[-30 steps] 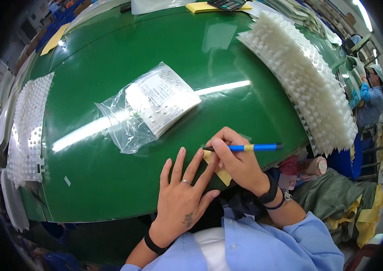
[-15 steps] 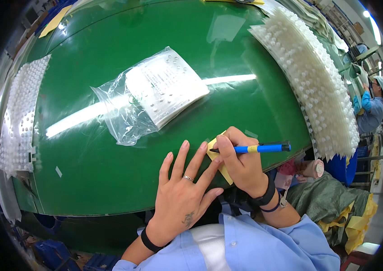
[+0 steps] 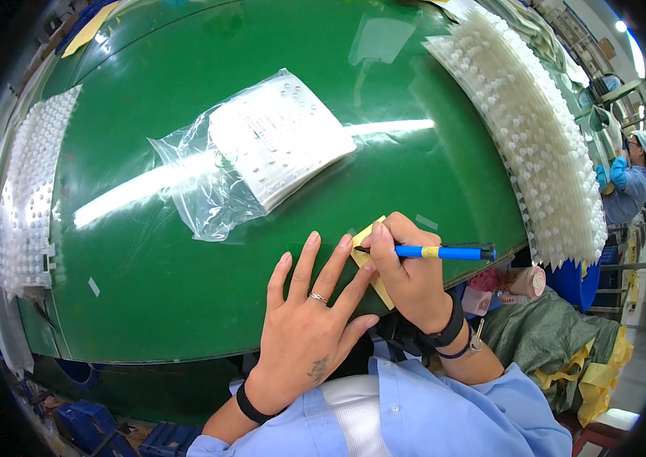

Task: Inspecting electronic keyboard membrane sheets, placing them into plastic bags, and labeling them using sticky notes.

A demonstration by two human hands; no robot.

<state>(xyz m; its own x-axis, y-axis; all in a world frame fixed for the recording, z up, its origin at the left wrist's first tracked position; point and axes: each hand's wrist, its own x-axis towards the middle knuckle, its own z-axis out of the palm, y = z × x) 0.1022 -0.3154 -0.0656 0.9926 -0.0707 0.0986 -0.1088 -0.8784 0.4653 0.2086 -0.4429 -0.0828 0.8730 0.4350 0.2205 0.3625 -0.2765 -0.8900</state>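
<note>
My left hand (image 3: pixel 304 327) lies flat on the green tabletop (image 3: pixel 132 297), fingers spread. Its index finger and thumb side rest against a small yellow paper slip (image 3: pixel 383 292) at the near table edge. In my right hand (image 3: pixel 414 286) is a blue marker pen (image 3: pixel 456 252) with a black end and a yellow band. The pen's dark tip is at the slip, close to my left fingertips; any writing is hidden or too small to make out. Farther off lies a clear plastic bag (image 3: pixel 220 202) holding a stack of white dotted sheets (image 3: pixel 292 133).
At the right stands a long fanned row of translucent sheets with white bumps (image 3: pixel 544 152). More bumpy sheets (image 3: pixel 29 190) lie along the left edge. A blue bin (image 3: pixel 578 286) and a green sack (image 3: pixel 559 335) stand beside the table. A co-worker (image 3: pixel 628 179) is at the far right.
The view has shifted slightly. My right hand and the pen have moved very little over the slip; my left hand stays flat beside it.
</note>
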